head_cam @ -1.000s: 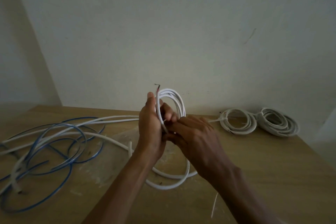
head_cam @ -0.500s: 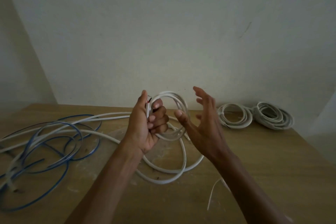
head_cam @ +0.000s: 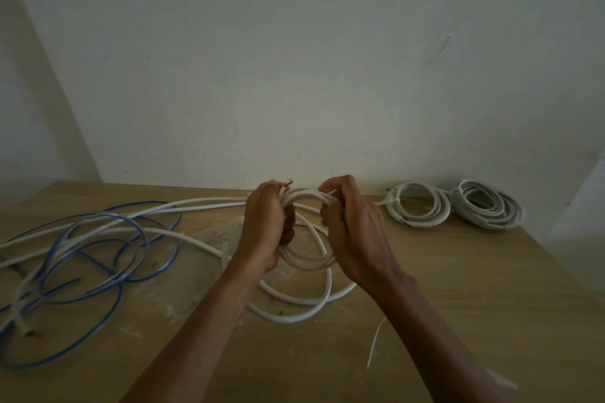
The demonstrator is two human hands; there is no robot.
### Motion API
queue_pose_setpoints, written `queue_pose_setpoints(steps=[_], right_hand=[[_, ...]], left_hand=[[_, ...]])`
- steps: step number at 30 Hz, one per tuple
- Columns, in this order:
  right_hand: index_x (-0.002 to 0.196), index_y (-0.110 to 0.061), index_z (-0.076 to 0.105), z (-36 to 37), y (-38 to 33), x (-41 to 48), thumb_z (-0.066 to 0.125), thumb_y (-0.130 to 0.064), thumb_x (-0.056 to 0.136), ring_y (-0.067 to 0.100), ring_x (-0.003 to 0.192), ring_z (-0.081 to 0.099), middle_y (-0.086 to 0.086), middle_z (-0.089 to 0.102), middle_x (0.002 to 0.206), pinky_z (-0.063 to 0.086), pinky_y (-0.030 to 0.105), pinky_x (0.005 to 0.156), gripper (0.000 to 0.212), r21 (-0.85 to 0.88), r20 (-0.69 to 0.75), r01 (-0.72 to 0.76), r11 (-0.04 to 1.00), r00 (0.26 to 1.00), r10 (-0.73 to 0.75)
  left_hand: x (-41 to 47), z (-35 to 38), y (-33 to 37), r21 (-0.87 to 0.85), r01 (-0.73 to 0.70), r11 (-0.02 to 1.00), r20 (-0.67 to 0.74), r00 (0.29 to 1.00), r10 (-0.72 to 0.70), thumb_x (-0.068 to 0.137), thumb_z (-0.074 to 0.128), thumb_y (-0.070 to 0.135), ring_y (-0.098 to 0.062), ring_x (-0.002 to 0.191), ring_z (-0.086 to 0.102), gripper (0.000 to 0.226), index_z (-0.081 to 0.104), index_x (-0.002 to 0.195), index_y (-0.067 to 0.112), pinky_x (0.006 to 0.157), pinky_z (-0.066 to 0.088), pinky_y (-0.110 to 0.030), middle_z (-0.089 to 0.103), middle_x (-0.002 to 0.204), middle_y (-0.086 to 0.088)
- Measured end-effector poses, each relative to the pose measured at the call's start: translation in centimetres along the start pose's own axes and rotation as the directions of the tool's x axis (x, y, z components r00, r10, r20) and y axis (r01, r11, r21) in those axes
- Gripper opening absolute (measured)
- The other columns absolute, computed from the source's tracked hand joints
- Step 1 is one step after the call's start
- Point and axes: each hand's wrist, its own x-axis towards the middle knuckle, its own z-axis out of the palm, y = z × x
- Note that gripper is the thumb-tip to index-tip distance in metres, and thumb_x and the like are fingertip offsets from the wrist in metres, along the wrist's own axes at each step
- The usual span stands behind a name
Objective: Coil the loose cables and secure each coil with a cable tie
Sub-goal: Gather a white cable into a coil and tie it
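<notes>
A white cable [head_cam: 304, 312] runs in loose loops over the wooden table [head_cam: 474, 288] and up into a small coil [head_cam: 306, 198] held above it. My left hand [head_cam: 266, 226] grips the coil's left side, where the cable's bare end sticks up past the fingers. My right hand [head_cam: 350, 222] grips the coil's right side. A thin white cable tie [head_cam: 375, 345] lies on the table near my right forearm.
A tangle of blue cable [head_cam: 98, 258] and more white cable covers the table's left part. Two finished white coils [head_cam: 417, 206] [head_cam: 487, 208] lie at the back right against the wall. The table's right edge slopes away nearby.
My right hand, open beside the coil half a second ago, has closed on its right side. The coil now sits lower, between both hands.
</notes>
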Motion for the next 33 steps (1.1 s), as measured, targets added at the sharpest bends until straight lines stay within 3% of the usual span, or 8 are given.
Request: queue_pose_setpoints(steps=[3, 9, 14, 17, 26, 28, 31, 33], right_hand=[[0.137, -0.020, 0.047, -0.4, -0.8, 0.4, 0.044, -0.031, 0.106, 0.002, 0.081, 0.061, -0.003, 0.063, 0.110, 0.051, 0.018, 0.067, 0.033, -0.029, 0.090, 0.054, 0.998, 0.995, -0.051], [0.102, -0.013, 0.074, -0.1, -0.1, 0.3, 0.064, -0.020, 0.098, 0.006, 0.081, 0.062, -0.001, 0.069, 0.092, 0.049, 0.016, 0.069, 0.013, -0.007, -0.068, -0.006, 1.000, 0.998, 0.005], [0.099, -0.013, 0.074, -0.8, 0.3, 0.6, 0.067, -0.020, 0.097, 0.006, 0.082, 0.066, -0.003, 0.071, 0.090, 0.049, 0.015, 0.069, 0.010, 0.049, -0.176, -0.155, 0.987, 0.971, 0.162], [0.101, -0.013, 0.074, -1.1, 0.5, 0.7, 0.067, -0.022, 0.098, 0.007, 0.083, 0.067, -0.003, 0.072, 0.091, 0.053, 0.020, 0.070, 0.012, 0.042, -0.204, -0.166, 0.985, 0.964, 0.171], [0.112, -0.014, 0.072, 0.1, 1.1, -1.3, 0.062, -0.028, 0.099, 0.006, 0.093, 0.067, -0.004, 0.073, 0.101, 0.056, 0.036, 0.083, 0.021, 0.084, -0.060, -0.276, 0.958, 0.958, 0.281], [0.120, -0.016, 0.064, 0.8, 1.0, -2.7, 0.059, -0.031, 0.100, 0.010, 0.094, 0.062, -0.001, 0.065, 0.107, 0.054, 0.032, 0.080, 0.025, 0.009, -0.120, -0.239, 0.971, 0.964, 0.239], [0.089, -0.012, 0.061, 1.1, -0.9, -5.6, 0.058, -0.024, 0.101, 0.013, 0.067, 0.052, -0.002, 0.058, 0.079, 0.046, 0.034, 0.060, 0.017, -0.046, -0.241, -0.020, 0.999, 0.971, 0.008], [0.066, -0.015, 0.055, 1.5, -2.0, -8.0, 0.057, -0.031, 0.099, 0.013, 0.049, 0.043, -0.005, 0.050, 0.058, 0.038, 0.031, 0.048, 0.037, -0.124, 0.014, 0.170, 0.978, 0.985, -0.170]], left_hand=[[-0.3, 0.2, -0.7, 0.279, -0.202, 0.939, 0.072, 0.979, 0.190, 0.103, 0.038, 0.017, -0.007, 0.039, 0.040, 0.023, 0.058, 0.096, 0.008, 0.038, 0.030, -0.022, 0.049, 0.055, 0.003], [-1.4, 1.3, -1.2, 0.224, -0.186, 0.957, 0.075, 0.982, 0.174, 0.103, 0.039, 0.011, -0.008, 0.043, 0.042, 0.017, 0.053, 0.112, 0.008, 0.041, 0.028, -0.024, 0.050, 0.056, 0.002], [-1.5, 1.4, -1.2, 0.346, -0.168, 0.923, 0.219, 0.971, 0.094, 0.110, 0.032, 0.043, -0.015, 0.045, 0.044, 0.057, 0.061, 0.074, 0.010, 0.043, 0.039, -0.025, 0.048, 0.053, -0.002], [-1.7, 2.2, -1.4, 0.192, 0.011, 0.981, 0.201, 0.978, -0.050, 0.108, 0.033, 0.035, -0.014, 0.042, 0.023, 0.050, 0.044, 0.063, 0.018, 0.040, 0.021, -0.023, 0.031, 0.050, 0.004], [-2.8, 0.7, -3.3, 0.196, -0.002, 0.981, 0.118, 0.993, -0.021, 0.103, 0.033, 0.021, -0.011, 0.037, 0.020, 0.043, 0.040, 0.061, 0.017, 0.042, 0.018, -0.020, 0.028, 0.047, 0.004], [-3.1, -0.7, -4.0, 0.200, -0.017, 0.980, 0.076, 0.997, 0.002, 0.105, 0.033, 0.022, -0.011, 0.035, 0.021, 0.045, 0.040, 0.060, 0.017, 0.042, 0.019, -0.019, 0.029, 0.045, 0.005], [-3.5, -2.7, -4.1, 0.164, -0.037, 0.986, 0.032, 0.999, 0.032, 0.104, 0.035, 0.020, -0.012, 0.036, 0.019, 0.047, 0.037, 0.057, 0.020, 0.041, 0.018, -0.018, 0.028, 0.044, 0.005], [-3.4, -3.4, -3.7, 0.099, -0.043, 0.994, -0.003, 0.999, 0.043, 0.101, 0.034, 0.017, -0.011, 0.037, 0.017, 0.049, 0.034, 0.053, 0.023, 0.041, 0.016, -0.016, 0.025, 0.045, 0.005]])
